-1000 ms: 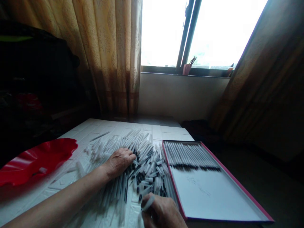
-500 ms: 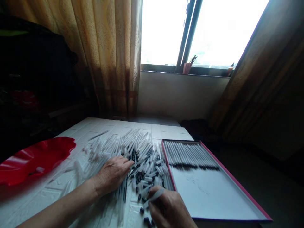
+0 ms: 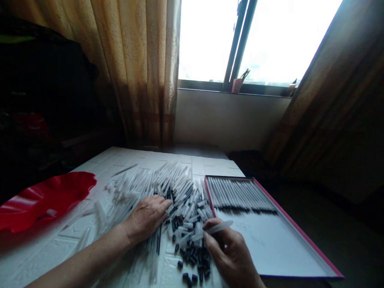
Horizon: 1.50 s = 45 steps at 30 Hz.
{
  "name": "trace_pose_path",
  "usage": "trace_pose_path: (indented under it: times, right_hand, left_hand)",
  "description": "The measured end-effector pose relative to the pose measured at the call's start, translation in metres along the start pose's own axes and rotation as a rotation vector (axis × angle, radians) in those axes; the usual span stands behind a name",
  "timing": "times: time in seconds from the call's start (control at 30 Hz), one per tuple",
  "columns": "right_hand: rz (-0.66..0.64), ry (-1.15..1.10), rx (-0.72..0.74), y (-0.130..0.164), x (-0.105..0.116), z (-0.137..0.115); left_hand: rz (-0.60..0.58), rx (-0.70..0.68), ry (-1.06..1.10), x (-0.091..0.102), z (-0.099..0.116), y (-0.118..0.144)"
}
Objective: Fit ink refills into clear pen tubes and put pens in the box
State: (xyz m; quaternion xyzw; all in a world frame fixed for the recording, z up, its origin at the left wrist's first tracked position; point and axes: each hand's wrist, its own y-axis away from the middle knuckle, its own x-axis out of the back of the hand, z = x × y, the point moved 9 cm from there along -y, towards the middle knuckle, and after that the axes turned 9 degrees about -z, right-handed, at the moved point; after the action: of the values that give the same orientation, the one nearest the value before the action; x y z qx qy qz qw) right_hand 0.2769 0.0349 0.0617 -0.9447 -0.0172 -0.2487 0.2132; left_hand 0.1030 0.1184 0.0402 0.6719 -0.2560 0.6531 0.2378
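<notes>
My left hand [image 3: 147, 216] lies over the heap of clear pen barrels [image 3: 147, 180], its fingers curled together at the black-tipped parts. What those fingertips hold, if anything, is hidden. Lower right, my right hand [image 3: 229, 250] pinches a translucent pen cap [image 3: 220, 227], which sticks out on both sides of the thumb and fingers. Loose black plugs [image 3: 195, 256] are scattered just left of this hand. Thin dark refills [image 3: 158, 240] run under and below my left hand. Short clear caps [image 3: 187, 226] lie between the two hands.
A shallow box lid with a pink rim [image 3: 300, 230] stands at the right, with a row of assembled pens [image 3: 243, 194] along its far part. On the left sits a red wavy-edged tray [image 3: 57, 196]. The white table [image 3: 102, 164] has a brick pattern.
My right hand has moved up and to the right with the translucent cap, uncovering the black plugs. My left hand has shifted slightly right over the heap.
</notes>
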Motion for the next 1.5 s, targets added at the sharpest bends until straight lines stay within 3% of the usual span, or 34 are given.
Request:
trace_pose_path:
  times: [0.3,0.6,0.9,1.17,1.4,1.5]
  right_hand:
    - [0.063,-0.067,-0.038,0.0,0.008,0.009]
    - [0.073,-0.015,-0.006,-0.001,0.012,0.002]
    - [0.075,-0.016,0.019,0.0,0.012,0.004]
    - [0.108,-0.003,0.029,0.0,0.017,-0.001]
    - [0.101,-0.018,0.047,-0.001,0.016,-0.002]
    - [0.128,-0.03,0.037,-0.001,0.018,0.0]
  left_hand:
    - [-0.074,-0.129,0.071,0.002,0.039,0.015]
    - [-0.088,-0.078,0.083,0.003,0.03,0.019]
    - [-0.067,-0.155,0.033,0.002,0.059,0.009]
    - [-0.029,-0.078,0.035,0.007,0.038,0.007]
    - [-0.048,-0.196,0.121,0.004,0.077,0.009]
    - [-0.073,-0.164,0.126,-0.005,0.075,0.003]
